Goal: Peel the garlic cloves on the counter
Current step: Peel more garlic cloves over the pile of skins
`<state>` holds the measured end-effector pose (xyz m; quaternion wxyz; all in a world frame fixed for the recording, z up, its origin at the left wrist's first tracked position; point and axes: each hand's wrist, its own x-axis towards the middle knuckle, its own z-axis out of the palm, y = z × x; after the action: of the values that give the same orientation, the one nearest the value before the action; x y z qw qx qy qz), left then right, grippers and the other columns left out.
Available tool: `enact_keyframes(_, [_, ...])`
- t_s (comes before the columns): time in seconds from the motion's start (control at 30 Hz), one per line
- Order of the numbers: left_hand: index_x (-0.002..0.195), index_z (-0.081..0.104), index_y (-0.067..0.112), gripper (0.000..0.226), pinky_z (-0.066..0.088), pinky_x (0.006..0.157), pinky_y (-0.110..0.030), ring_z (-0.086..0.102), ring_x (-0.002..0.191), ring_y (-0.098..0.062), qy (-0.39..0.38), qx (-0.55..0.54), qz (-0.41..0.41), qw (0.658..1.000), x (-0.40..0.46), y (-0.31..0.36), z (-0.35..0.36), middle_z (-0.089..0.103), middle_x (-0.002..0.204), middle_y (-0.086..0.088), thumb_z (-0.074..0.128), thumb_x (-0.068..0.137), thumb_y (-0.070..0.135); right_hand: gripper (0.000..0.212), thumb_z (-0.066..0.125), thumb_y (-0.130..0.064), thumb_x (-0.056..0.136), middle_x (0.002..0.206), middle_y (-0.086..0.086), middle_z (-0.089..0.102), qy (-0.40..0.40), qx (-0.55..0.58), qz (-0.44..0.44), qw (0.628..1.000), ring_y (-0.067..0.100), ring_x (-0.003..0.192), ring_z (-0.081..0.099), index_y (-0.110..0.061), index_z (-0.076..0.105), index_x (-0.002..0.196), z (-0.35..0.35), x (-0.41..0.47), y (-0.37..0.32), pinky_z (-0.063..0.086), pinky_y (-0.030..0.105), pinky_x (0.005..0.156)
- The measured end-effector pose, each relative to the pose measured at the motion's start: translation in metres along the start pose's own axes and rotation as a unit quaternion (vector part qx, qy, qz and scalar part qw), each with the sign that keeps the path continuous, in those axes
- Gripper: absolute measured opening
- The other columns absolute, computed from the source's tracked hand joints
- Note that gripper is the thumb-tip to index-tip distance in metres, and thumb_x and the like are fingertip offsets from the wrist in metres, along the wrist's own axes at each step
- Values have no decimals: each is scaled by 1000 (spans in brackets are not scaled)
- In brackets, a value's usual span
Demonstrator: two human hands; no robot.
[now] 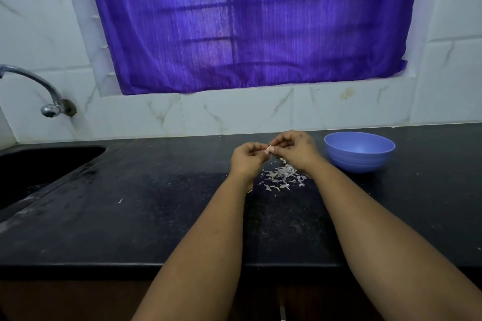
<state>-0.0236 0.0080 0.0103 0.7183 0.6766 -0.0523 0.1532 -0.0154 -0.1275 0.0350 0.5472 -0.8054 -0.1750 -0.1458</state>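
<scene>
Both my hands meet above the black counter, close to the back wall. My left hand and my right hand each pinch a small pale garlic clove between their fingertips; most of the clove is hidden by the fingers. A heap of thin whitish garlic peels lies on the counter just below and between the wrists. A blue bowl stands upright to the right of my right hand; what it holds cannot be seen.
A black sink is sunk into the counter at the left, under a chrome tap on the tiled wall. A purple curtain covers the window behind. The counter's front edge runs near the bottom.
</scene>
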Motion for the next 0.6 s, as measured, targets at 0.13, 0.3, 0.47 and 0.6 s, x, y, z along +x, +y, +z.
enact_keyframes(0.13, [78,66,18,17,55,79,-31,63,75,-15,4,74,28,997,0,0,-1,68,77,-3,70,86,4,11,77,-1,77,71,5,70,5,-14,-10,1000,12,65,65,-10,72,80,-1,2,3,58,36,75])
enact_keyframes(0.3, [84,67,15,8,50,69,-25,62,71,-9,5,155,52,986,-2,2,-1,66,74,3,69,88,8,7,78,-6,77,67,-5,67,8,-105,-63,992,8,62,62,-11,72,76,-3,3,3,52,14,61])
enact_keyframes(0.47, [91,71,8,8,54,79,-33,65,79,-18,17,223,66,972,0,0,-2,71,84,-7,72,86,13,11,72,-1,77,70,-1,65,-9,-188,-119,975,6,60,55,-11,69,74,-2,4,2,45,12,55])
enact_keyframes(0.6, [89,72,8,8,53,78,-33,64,80,-18,18,266,71,961,0,-1,-3,72,87,-9,73,85,14,18,67,-1,80,70,0,62,-41,-243,-131,960,7,60,53,-17,63,73,0,6,4,45,23,57])
